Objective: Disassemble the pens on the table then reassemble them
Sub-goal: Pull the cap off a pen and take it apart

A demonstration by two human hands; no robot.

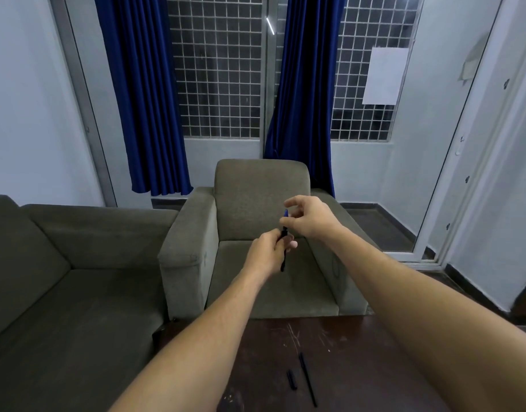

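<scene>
I hold a dark pen barrel [283,260] upright in my left hand [267,254], raised above the table in front of the armchair. My right hand [307,217] is just above it, pinching a small blue piece [286,214] at the pen's top end between thumb and forefinger. Down on the dark wooden table [359,352] lie a long thin black pen part [308,380] and a short black cap-like piece [291,380] beside it.
A grey armchair [255,203] stands straight ahead beyond the table, with a grey sofa [77,278] to the left. Blue curtains and a grilled window fill the back wall. A glass door frame is at the right.
</scene>
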